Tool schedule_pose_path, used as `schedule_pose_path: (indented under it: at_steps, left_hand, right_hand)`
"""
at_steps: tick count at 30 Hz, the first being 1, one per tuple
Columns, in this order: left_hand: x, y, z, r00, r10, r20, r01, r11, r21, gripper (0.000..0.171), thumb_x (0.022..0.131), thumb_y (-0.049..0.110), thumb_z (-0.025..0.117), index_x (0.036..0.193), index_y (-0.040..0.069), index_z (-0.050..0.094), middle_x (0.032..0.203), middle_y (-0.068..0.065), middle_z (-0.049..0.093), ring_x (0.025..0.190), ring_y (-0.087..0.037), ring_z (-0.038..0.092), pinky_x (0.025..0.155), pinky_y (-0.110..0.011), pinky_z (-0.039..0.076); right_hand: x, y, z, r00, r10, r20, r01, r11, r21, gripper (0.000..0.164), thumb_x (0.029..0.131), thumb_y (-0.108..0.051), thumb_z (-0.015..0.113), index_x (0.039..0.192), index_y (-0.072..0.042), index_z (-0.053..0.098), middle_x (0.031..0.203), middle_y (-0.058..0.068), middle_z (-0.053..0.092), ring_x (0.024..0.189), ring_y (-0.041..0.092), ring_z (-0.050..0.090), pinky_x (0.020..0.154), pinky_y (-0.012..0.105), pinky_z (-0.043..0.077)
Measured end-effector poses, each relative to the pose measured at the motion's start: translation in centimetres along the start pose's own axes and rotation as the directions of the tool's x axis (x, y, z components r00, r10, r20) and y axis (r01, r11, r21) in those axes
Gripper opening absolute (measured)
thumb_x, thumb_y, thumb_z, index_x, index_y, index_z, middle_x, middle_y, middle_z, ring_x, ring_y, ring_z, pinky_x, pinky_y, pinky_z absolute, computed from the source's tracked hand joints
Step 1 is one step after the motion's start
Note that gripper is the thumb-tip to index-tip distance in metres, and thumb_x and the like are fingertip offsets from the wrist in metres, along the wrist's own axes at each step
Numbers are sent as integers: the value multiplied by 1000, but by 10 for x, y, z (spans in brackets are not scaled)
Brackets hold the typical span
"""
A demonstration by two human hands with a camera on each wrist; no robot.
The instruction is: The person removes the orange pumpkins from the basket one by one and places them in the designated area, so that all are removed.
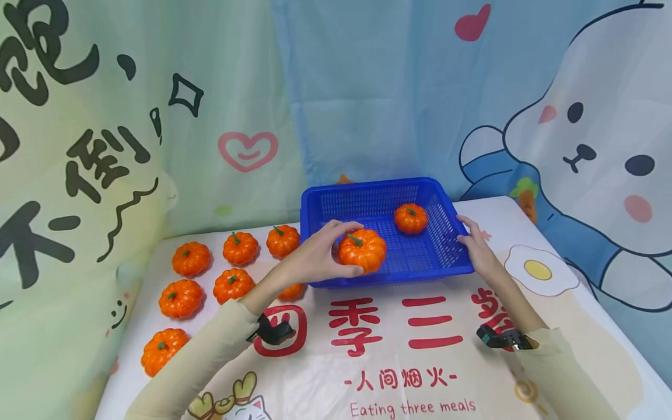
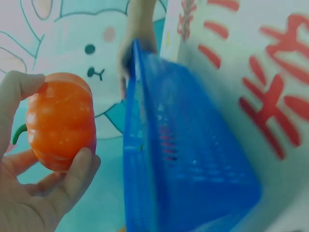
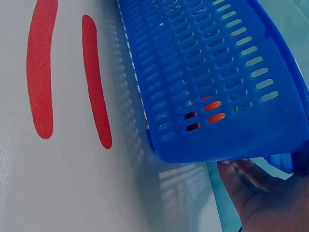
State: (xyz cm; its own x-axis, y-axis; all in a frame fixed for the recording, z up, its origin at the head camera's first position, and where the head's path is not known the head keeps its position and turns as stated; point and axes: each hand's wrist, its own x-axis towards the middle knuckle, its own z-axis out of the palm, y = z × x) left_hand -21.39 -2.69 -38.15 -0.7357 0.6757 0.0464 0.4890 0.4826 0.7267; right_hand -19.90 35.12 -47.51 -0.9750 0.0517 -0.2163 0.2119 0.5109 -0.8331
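My left hand point(image 1: 317, 255) holds a small orange pumpkin point(image 1: 363, 252) with a green stem over the near left part of a blue plastic basket point(image 1: 385, 276). In the left wrist view, thumb and fingers wrap the held pumpkin point(image 2: 63, 121), which is apart from the basket wall point(image 2: 193, 140). Another pumpkin point(image 1: 411, 219) lies inside the basket, toward the back right. At the basket's right end my right hand point(image 1: 479, 249) grips the rim. The right wrist view shows those fingers point(image 3: 236, 186) at the basket's end, partly hidden by it.
Several orange pumpkins stand on the table left of the basket, among them one at the front point(image 1: 164, 350) and one at the back point(image 1: 191, 259). My left forearm partly covers another pumpkin point(image 1: 291, 291). A printed cloth point(image 1: 409, 356) covers the table; a curtain point(image 1: 357, 116) hangs behind.
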Motion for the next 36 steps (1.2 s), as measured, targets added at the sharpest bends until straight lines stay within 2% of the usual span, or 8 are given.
schedule_pose_path:
  at_steps: [11,17,20,22,27,30,33,36]
  left_hand:
    - [-80,-8,32,999,-38,37,42,989,-141,72,77,35,79,141,29,45,130,0,49,107,-15,56,81,-23,56]
    - [-123,-18,35,981,-187,-53,182,980,-81,75,73,36,82,138,41,45,131,9,50,106,-12,56,81,-29,56]
    - [-146,-30,30,947,-297,-121,293,955,-51,76,72,33,84,138,41,45,133,10,50,108,-13,57,88,-36,54]
    - [-161,-40,24,913,-375,-161,374,927,-37,76,72,33,84,138,38,46,133,8,50,107,-15,58,88,-38,55]
    - [-193,-61,11,810,-544,-218,565,824,41,80,75,39,81,143,27,42,138,-4,48,110,-23,56,88,-44,56]
    - [-209,-69,4,762,-609,-220,636,768,75,82,77,41,78,146,20,39,140,-12,47,118,-31,53,95,-54,51]
    - [-219,-77,0,735,-643,-214,671,735,100,84,79,43,77,147,17,37,140,-17,45,122,-37,51,97,-62,46]
    - [-223,-84,-1,723,-663,-196,688,717,113,85,79,43,76,147,15,35,140,-20,44,120,-38,50,96,-64,45]
  right_hand:
    - [-2,1,5,1000,0,-5,0,1000,-11,59,104,-37,20,156,-26,-6,161,25,0,141,57,17,108,74,23]
    - [0,0,4,1000,-5,-12,5,1000,-14,59,104,-38,20,156,-26,-5,161,26,2,140,57,19,107,74,23]
    - [1,0,3,1000,-1,-18,1,1000,-19,60,103,-39,20,156,-26,-5,161,25,3,140,57,20,107,74,24]
    - [1,0,3,1000,0,-23,0,1000,-22,60,103,-39,20,156,-27,-5,161,25,3,140,57,20,107,74,24]
    - [0,0,1,1000,-9,-27,8,1000,-23,59,104,-37,19,156,-25,-4,161,26,2,139,58,20,107,74,24]
    - [0,-1,1,1000,-14,-22,14,1000,-22,59,104,-37,20,156,-26,-4,161,26,2,140,58,19,107,74,23]
    - [0,-1,1,1000,-15,-20,15,1000,-24,59,104,-37,20,156,-26,-5,161,26,2,140,58,19,106,74,24]
    - [1,-1,1,1000,-15,-19,14,1000,-26,59,104,-37,20,156,-27,-5,161,26,2,139,58,20,106,74,25]
